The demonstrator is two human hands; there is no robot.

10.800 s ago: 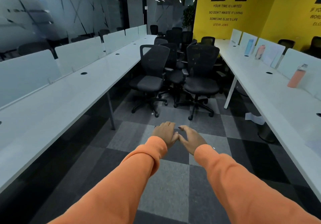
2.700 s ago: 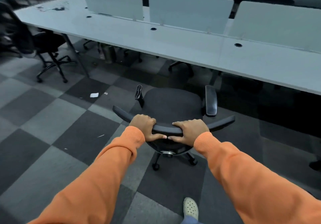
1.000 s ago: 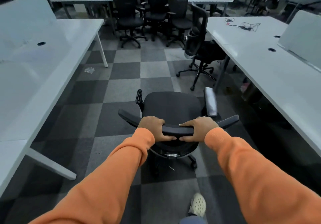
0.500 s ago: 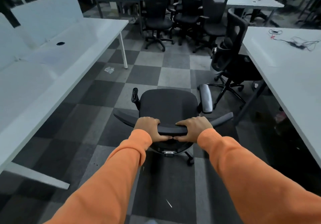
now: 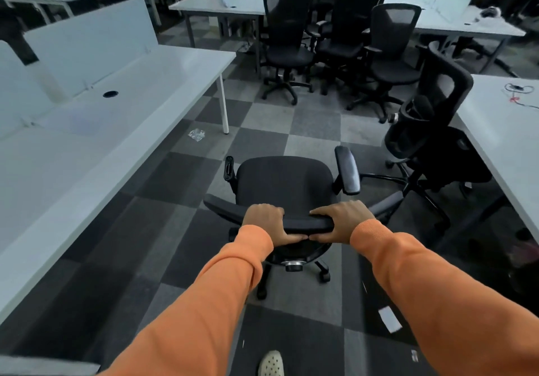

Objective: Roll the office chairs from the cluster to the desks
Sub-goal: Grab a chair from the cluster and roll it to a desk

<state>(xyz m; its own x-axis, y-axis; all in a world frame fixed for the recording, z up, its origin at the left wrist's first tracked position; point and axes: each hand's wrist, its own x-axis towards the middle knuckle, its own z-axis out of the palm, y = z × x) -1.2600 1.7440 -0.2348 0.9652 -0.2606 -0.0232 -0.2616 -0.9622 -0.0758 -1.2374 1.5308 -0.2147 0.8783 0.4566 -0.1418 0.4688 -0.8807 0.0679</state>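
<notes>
Head view, biggest things first: what frames the aisle?

Two white desks. One left desk [image 5: 116, 119] runs down the left side, one right desk [image 5: 501, 130] down the right, with checkered carpet [image 5: 315, 119] between them.

And the cluster?

That cluster of chairs [image 5: 335, 43] stands well ahead at the aisle's far end, packed together. A separate parked chair [image 5: 431, 130] sits nearer, against the right desk.

Where is the one being rolled?

This office chair [image 5: 284, 180] stands in the aisle between the two desks, touching neither. It is straight ahead of the person, seat pointing away toward the cluster. Its backrest rail [image 5: 303, 223] runs left to right across the body.

Hands?

Left hand [image 5: 264, 219] and right hand [image 5: 342, 219] both wrap the middle of the rail, fingers over the top, thumbs underneath and almost meeting. They sit equally near, and neither leads.

So what does the next move turn on?

Which side, I judge. The left desk's edge lies off the left hand's side with no chair visible along it, while the parked chair takes the right desk's near stretch. Swinging the seat leftward would likely need the right hand pushing ahead while the left holds back.

Anything small?

A crumpled wrapper [image 5: 197, 135] lies on the carpet near the left desk's leg, off the chair's line. A shoe [image 5: 271, 364] shows at the bottom edge.
</notes>
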